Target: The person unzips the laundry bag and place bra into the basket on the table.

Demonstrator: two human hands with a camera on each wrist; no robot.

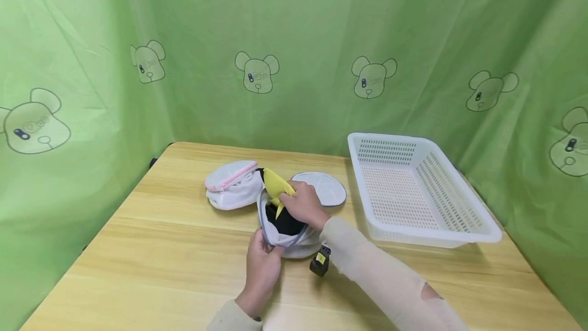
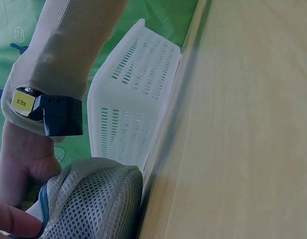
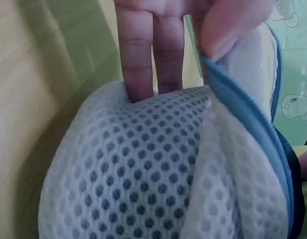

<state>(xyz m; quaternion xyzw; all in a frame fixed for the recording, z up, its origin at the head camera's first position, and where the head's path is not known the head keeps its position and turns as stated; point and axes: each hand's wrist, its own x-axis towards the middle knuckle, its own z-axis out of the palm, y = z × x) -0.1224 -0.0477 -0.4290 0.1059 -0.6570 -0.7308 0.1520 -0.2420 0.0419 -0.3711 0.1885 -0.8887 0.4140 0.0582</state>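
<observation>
Sitting left of centre in the head view is a pink-zipped bag [image 1: 233, 195], white and puffed up on the wood table [image 1: 151, 269], probably parked there just to be out of the way. Next over, lower centre, the left hand [image 1: 264, 265] pinches the near rim of the blue-zipped mesh bag [image 1: 300, 252]. Right wrist cam shows it best: thumb on the zip edge, other fingers against the mesh outside. My guess is that's to stop the floppy mouth from folding shut.

Dead centre there's yellow cloth [image 1: 276, 184] sticking up from that mouth, with black cloth [image 1: 288, 223] bunched inside; can't tell if they're one piece. The right hand [image 1: 304, 204] has its fingers closed on the yellow bit, coming in from above, which makes sense since the opening faces up. Just behind that hand lies a round white panel [image 1: 329, 190], maybe the bag's lid flopped back, but the join's hidden. Far right is the white basket [image 1: 489, 230], angled beside the work and within easy reach.
</observation>
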